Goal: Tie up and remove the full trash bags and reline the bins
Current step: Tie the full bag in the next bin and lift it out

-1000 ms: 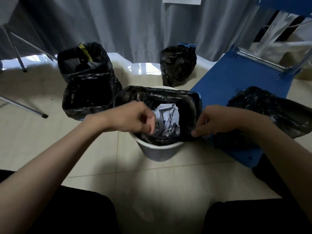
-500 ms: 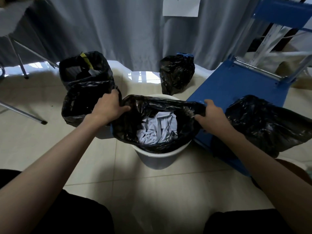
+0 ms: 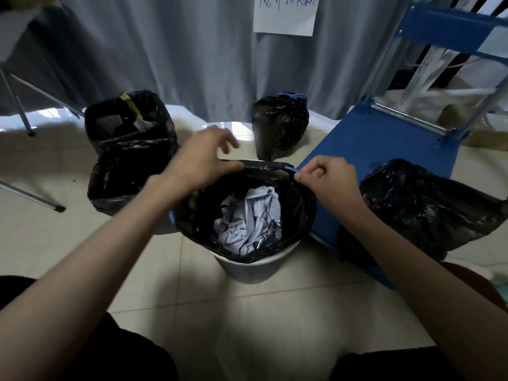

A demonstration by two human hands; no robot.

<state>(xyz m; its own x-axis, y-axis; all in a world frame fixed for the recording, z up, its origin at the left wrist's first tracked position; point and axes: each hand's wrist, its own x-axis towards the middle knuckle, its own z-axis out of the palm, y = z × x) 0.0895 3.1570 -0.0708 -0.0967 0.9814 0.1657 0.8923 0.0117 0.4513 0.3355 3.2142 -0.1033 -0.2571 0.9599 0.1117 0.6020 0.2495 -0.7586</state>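
Left hand (image 3: 202,158) pinches our black bag (image 3: 299,213) rim, fingers spread; right hand (image 3: 327,178) pinches its blue drawstring (image 3: 290,169). One white bin (image 3: 248,270) holds it. We count four other black bags.

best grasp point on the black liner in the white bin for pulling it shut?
Probably the blue drawstring at the far rim of the black liner, coming from above. It is the one firm strip standing clear of the film; the right hand already pinches it there. The left hand holds the same rim further left. The crumpled paper sits low, so the rim is free.
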